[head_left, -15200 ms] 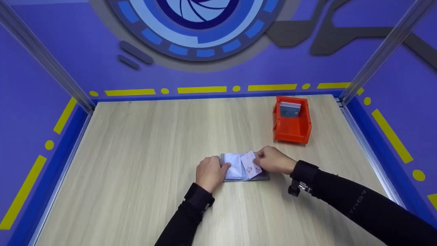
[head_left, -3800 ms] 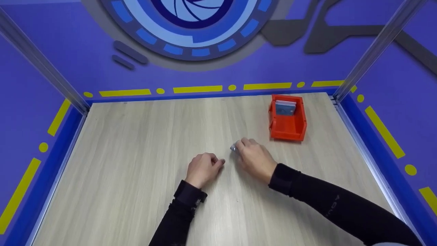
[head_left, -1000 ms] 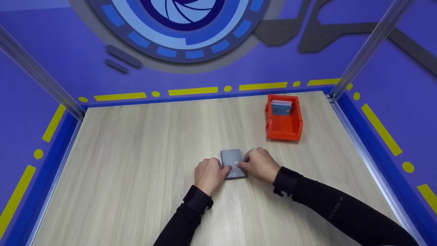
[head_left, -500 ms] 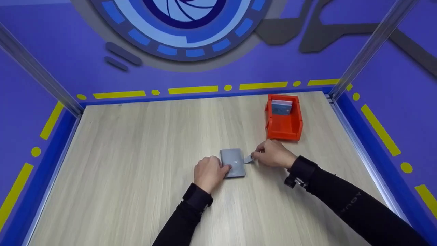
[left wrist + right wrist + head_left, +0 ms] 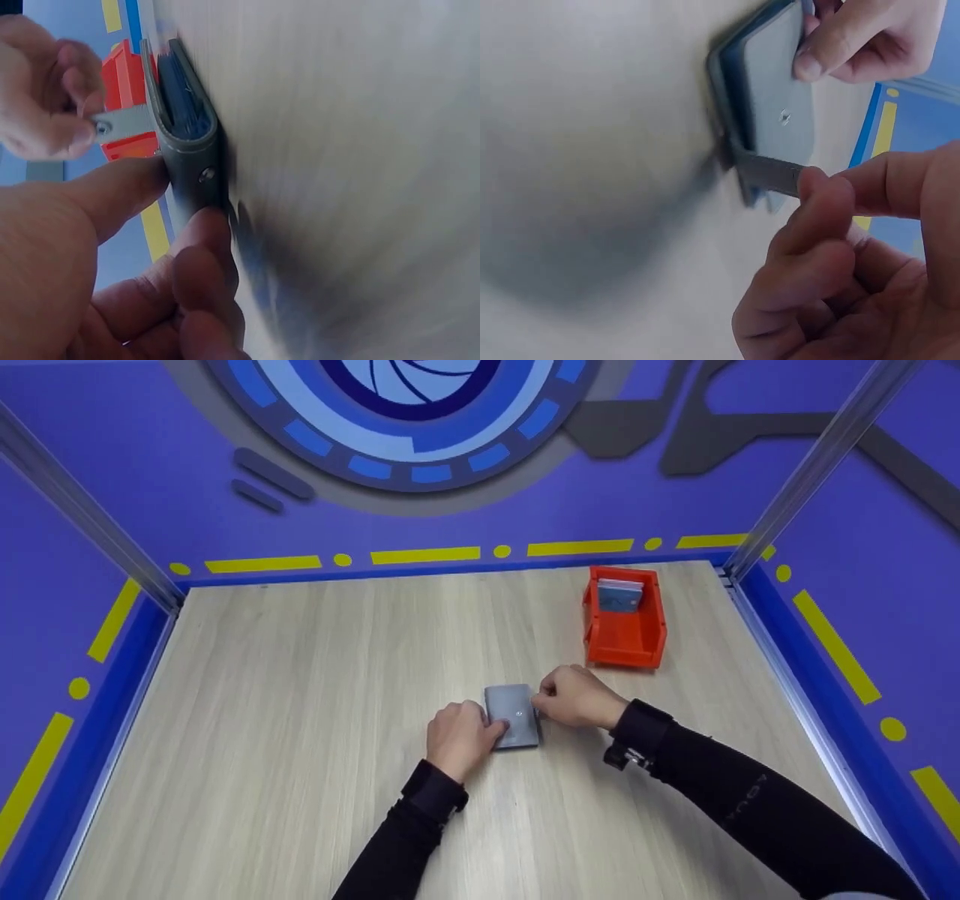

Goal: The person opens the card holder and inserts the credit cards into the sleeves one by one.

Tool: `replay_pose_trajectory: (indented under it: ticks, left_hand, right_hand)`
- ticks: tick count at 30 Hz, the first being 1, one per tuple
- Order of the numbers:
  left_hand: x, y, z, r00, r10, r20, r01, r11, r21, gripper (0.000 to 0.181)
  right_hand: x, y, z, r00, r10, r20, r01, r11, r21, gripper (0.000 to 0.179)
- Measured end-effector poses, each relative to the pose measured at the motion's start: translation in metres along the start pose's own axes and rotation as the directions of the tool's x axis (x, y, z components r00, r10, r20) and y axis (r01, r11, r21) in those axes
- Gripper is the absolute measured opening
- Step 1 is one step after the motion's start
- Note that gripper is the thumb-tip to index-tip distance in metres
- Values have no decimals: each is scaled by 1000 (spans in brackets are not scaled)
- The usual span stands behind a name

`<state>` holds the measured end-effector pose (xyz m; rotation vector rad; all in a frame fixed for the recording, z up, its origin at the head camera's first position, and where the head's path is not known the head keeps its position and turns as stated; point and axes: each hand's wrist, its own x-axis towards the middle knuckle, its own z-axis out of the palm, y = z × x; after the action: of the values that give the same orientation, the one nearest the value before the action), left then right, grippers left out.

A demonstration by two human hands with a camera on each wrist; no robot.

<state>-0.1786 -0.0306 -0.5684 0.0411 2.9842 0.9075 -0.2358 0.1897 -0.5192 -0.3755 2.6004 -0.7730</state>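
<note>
A grey card wallet [image 5: 511, 715] lies folded closed on the wooden table, a small metal snap stud on its upper cover. My left hand [image 5: 459, 739] grips its left side, thumb on the cover and fingers at the spine, as the left wrist view shows. Clear sleeves [image 5: 184, 101] fill the inside. From the wallet's right edge sticks out a narrow strap [image 5: 769, 174] with a snap. Thumb and forefinger of my right hand [image 5: 576, 697] pinch the strap's end, holding it raised beside the wallet.
Behind my right hand stands a red plastic bin [image 5: 626, 641], with several upright cards [image 5: 619, 597] at its back. Bare wooden table [image 5: 300, 697] surrounds the wallet. Blue-purple panels [image 5: 420, 529] wall in the back and both sides.
Earlier the wallet lay unfolded with a pinkish card in my right hand; now it is folded. My right hand left the cover, drew the strap rightward, and has moved back left to the wallet's edge.
</note>
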Motion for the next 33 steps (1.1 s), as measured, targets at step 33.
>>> replay_pose_trajectory:
  ticks: [33]
  left_hand:
    - [-3, 1, 2, 1000, 22, 7, -22, 999, 27, 54]
  right_hand:
    - [18, -35, 38, 998, -48, 48, 61, 940, -335, 30]
